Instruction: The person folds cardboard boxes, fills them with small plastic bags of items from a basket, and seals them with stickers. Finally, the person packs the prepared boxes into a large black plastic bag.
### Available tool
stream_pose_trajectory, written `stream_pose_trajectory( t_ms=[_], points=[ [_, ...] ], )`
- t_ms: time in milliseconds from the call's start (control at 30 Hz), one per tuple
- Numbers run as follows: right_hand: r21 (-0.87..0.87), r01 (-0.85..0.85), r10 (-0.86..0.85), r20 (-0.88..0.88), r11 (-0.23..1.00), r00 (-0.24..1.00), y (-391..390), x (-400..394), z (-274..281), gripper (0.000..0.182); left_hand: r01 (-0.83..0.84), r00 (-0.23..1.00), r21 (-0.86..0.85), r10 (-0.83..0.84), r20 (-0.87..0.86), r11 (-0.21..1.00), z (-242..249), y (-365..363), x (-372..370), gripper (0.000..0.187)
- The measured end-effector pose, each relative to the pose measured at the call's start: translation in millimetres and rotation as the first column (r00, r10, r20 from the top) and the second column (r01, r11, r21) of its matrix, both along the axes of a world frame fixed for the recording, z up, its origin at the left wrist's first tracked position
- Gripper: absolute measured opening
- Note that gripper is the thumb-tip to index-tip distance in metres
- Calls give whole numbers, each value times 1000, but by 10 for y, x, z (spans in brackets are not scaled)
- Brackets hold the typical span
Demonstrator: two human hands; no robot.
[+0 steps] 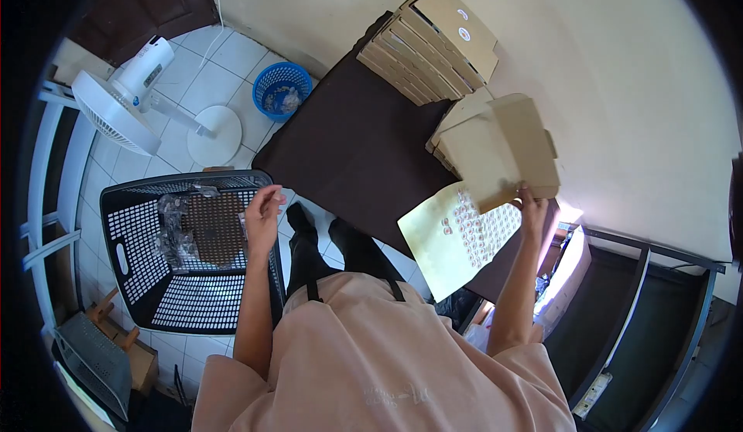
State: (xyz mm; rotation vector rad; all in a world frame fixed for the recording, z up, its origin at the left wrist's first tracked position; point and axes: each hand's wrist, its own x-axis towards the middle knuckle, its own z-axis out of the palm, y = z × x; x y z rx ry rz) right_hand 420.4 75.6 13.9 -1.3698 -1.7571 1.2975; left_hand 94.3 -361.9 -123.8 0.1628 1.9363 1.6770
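My right hand (531, 206) grips the lower edge of an unfolded brown cardboard box (484, 153), its lid standing up, at the right end of the dark table. Just below the box lies a yellowish sheet of round stickers (437, 250), partly covered by it. My left hand (263, 219) hovers by the right rim of a black plastic basket (197, 300), fingers loosely bent and apart, with nothing visible in them. Inside that basket are clear plastic-wrapped items (176, 235) and a brown perforated surface.
Closed cardboard boxes (422, 49) are stacked at the table's (348, 138) far end against the wall. Several more lie beneath the held box. A white fan (213, 134) and a blue basket (282, 92) stand on the tiled floor. A black metal rack (642, 308) is at right.
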Motion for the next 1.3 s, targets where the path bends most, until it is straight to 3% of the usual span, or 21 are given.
stream_pose_trajectory(
  t_ms=[67, 200, 333, 400, 467, 533, 567, 600, 633, 667, 700, 733, 800, 867, 933, 1033, 1100, 1200, 1233, 1300],
  points=[
    [-4, 25, -25, 11, 1000, 1000, 302, 137, 55, 21, 2, 999, 12, -3, 38, 1000, 29, 180, 114, 18],
    [-81, 41, -41, 3, 996, 999, 666, -34, 39, 21, 234, 967, 93, -242, 84, 968, 114, 872, 360, 19],
    [-191, -60, 67, 29, 980, 997, 1261, -175, -414, 23, 405, 914, 65, -404, -23, 912, 55, 1869, 618, 28],
    [-184, -25, 25, -4, 983, 1000, 1398, -370, -640, 26, 474, 869, -17, -470, -154, 881, 64, 2326, 686, 35],
    [-122, 90, -104, -110, 988, 988, 1398, -531, -798, 35, 474, 869, -51, -476, -136, 879, 126, 2692, 751, 42],
    [73, 235, -244, 154, 969, 958, 1341, -566, -922, 39, 473, 869, -85, -480, -118, 877, 83, 2974, 811, 49],
    [246, 180, -234, 210, 952, 949, 1224, -534, -1003, 31, 487, 850, -146, -505, -147, 861, 30, 3085, 836, 54],
    [565, -37, -152, 284, 824, 947, 1074, -538, -1060, 22, 496, 830, -204, -530, -175, 844, -20, 3165, 873, 60],
    [428, -103, -50, 333, 898, 942, 852, -548, -1089, 14, 498, 828, -207, -533, -174, 842, -40, 3220, 928, 60],
    [365, -295, 216, 242, 883, 946, 576, -589, -976, 15, 499, 811, -269, -553, -192, 824, -51, 3256, 999, 61],
    [304, -421, 324, 321, 854, 890, 376, -603, -945, 14, 496, 792, -332, -575, -206, 802, -62, 3266, 1071, 62],
    [192, -484, 322, 536, 853, 781, 195, -621, -832, 13, 497, 791, -336, -577, -203, 800, -79, 3265, 1124, 62],
    [170, -484, 332, 537, 858, 776, 101, -516, -833, 15, 491, 815, -260, -544, -199, 831, -93, 3249, 1217, 64],
    [317, -455, 199, 596, 832, 778, 147, -331, -960, 18, 477, 812, -268, -536, -228, 837, -18, 3237, 1305, 67],
    [227, -397, 140, 693, 889, 708, 220, -221, -918, 22, 459, 807, -268, -524, -274, 847, 4, 3221, 1384, 67],
    [234, -355, 84, 720, 905, 689, 426, -27, -1055, 28, 449, 815, -250, -508, -280, 858, 28, 3221, 1437, 69],
    [148, -205, 34, 727, 967, 686, 582, 98, -1224, 40, 451, 810, -248, -510, -290, 858, 6, 3229, 1454, 71],
    [273, -180, -97, 760, 945, 643, 752, 125, -1297, 50, 459, 784, -272, -530, -324, 846, 8, 3228, 1481, 76],
    [132, 8, -108, 775, 991, 623, 786, 70, -1217, 54, 470, 758, -298, -553, -345, 831, 18, 3225, 1502, 78],
    [103, 59, -117, 765, 993, 633, 829, 12, -1141, 53, 470, 753, -311, -559, -348, 826, 25, 3221, 1554, 80]
  ],
)
